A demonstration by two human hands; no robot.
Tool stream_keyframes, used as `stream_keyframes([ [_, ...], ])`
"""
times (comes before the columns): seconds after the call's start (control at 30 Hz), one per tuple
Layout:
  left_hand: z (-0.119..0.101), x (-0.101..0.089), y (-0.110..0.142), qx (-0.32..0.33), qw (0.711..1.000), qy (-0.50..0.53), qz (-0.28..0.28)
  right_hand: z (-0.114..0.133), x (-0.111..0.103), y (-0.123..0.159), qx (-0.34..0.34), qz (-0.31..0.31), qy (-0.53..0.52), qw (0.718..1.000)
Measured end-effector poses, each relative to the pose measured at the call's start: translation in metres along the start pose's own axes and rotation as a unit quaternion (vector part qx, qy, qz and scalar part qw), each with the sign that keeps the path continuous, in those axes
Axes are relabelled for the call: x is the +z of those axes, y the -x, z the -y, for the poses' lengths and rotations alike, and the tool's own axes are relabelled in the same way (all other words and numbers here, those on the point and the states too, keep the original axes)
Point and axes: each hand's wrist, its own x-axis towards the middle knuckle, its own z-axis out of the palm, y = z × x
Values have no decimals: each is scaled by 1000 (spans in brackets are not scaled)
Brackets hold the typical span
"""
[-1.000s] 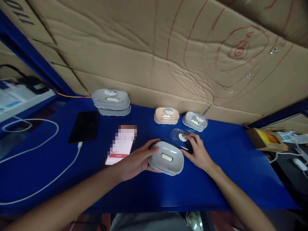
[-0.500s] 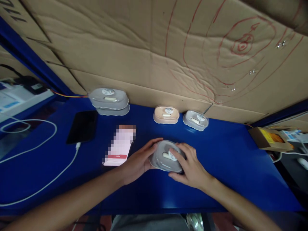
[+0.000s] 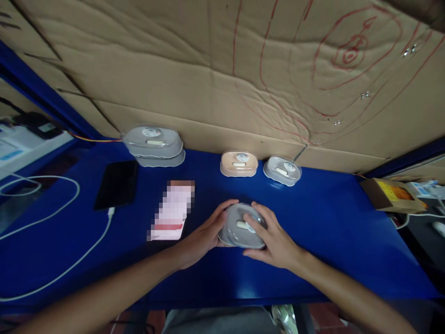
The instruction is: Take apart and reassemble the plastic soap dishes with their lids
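Note:
A grey oval soap box point(image 3: 239, 227) with a clear lid on top sits on the blue table point(image 3: 215, 273) in front of me. My left hand point(image 3: 201, 234) grips its left side, fingers curled round the rim. My right hand point(image 3: 273, 236) lies over its right half, fingers pressed down on the clear lid. A white round sticker shows under my right fingers.
At the back stand a stack of two grey boxes point(image 3: 153, 144), a peach box point(image 3: 239, 163) and another grey box point(image 3: 282, 170). A lit phone point(image 3: 172, 211), a dark phone point(image 3: 116, 184) on a white cable point(image 3: 59, 273), and a cardboard carton point(image 3: 391, 195) lie around. A cardboard wall rises behind.
My right hand carried the clear lid from the table onto the grey box and now presses it down. My left hand stayed on the box's left side.

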Motion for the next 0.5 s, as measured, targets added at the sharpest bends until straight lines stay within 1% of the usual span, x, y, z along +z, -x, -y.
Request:
stream_keyframes([
  [0.07, -2, 0, 1, -14, 1000, 8, 12, 0, -1, 0, -14, -3, 19, 1000],
  [0.13, -2, 0, 1, -20, 999, 22, 19, -1, -3, -1, -17, 2, 13, 1000],
  [0.23, -2, 0, 0, -2, 1000, 25, 9, -4, -6, -5, -1, 6, -28, 1000],
  [0.33, -2, -2, -1, 17, 1000, -5, -5, -7, -8, -7, 9, 17, -47, 999],
  [0.5, 0, -5, -2, 21, 999, -25, -1, -8, -7, -6, -12, 19, 19, 1000],
])
